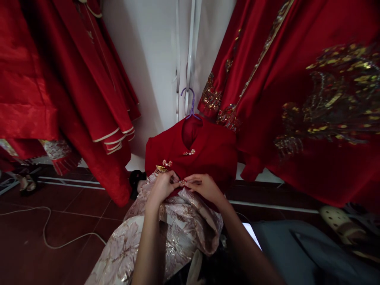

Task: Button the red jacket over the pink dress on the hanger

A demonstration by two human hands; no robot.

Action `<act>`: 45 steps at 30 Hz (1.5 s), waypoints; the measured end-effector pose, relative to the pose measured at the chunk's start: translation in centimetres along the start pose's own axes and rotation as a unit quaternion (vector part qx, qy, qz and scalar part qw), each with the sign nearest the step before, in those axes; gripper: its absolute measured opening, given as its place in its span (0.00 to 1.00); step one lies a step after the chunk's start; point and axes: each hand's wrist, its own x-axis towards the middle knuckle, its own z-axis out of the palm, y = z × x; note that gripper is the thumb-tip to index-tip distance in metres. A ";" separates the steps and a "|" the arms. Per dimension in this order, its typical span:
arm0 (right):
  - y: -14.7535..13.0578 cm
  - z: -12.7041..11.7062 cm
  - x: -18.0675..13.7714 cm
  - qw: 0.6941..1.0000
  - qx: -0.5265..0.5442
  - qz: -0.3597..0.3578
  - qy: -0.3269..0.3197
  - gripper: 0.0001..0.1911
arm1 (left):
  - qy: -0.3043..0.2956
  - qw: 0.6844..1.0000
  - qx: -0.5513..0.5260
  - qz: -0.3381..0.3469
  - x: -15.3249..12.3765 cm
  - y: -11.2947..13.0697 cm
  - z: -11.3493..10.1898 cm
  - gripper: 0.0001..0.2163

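A red garment [213, 142] hangs in front of me on a purple hanger [192, 107]. Its front carries a pearl-trimmed fastener [190, 152] below the neckline. My left hand [164, 185] and my right hand [204, 187] meet at the lower front. Both pinch at a small pearl clasp [182, 183] there, one from each side. Its fine parts are partly covered by my fingers. Another pearl ornament [166, 163] and a gold comb-like piece [161, 169] lie just above my left hand. Beneath my hands spreads a pale pink floral brocade cloth [124, 245] with metallic sheen.
Red garments [97, 87] hang at the left; red gowns with gold sequins [341, 95] hang at the right. A white metal rack post [191, 51] rises behind. A cable [47, 221] curls over the tiled floor. A grey case [285, 241], a lit screen [251, 234] and a clog [335, 219] are low right.
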 end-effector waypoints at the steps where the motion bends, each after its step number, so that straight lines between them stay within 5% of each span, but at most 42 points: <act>1: 0.0 0.0 0.0 1.000 -0.006 -0.004 0.001 0.12 | 0.001 1.000 -0.003 -0.002 0.0 0.1 0.0 0.06; 14: -0.2 0.0 0.0 1.000 -0.029 0.000 -0.005 0.16 | 0.006 1.000 -0.018 -0.005 0.1 -0.3 0.2 0.02; 23: 0.2 0.4 0.4 0.997 -0.078 -0.022 -0.009 0.14 | -0.138 0.962 -0.233 -0.038 -0.4 -2.1 -0.1 0.14; 26: -0.1 0.1 0.3 0.997 -0.066 -0.022 -0.012 0.13 | -0.045 0.937 -0.339 -0.076 -0.2 -2.2 0.0 0.16; 29: -0.9 -0.5 0.0 0.999 -0.026 -0.004 -0.037 0.15 | 0.095 0.867 -0.472 -0.131 0.7 -2.5 0.5 0.17; 34: -2.2 -0.9 -0.8 0.995 -0.008 0.013 -0.097 0.15 | 0.141 0.784 -0.587 -0.142 1.9 -3.0 1.6 0.17; 39: -2.0 -0.4 -0.8 0.993 -0.031 0.004 -0.115 0.12 | 0.171 0.758 -0.609 -0.158 2.3 -3.3 2.1 0.13; 45: -1.9 -0.2 -0.6 0.991 -0.042 0.005 -0.129 0.13 | 0.234 0.767 -0.576 -0.160 2.8 -3.9 3.3 0.12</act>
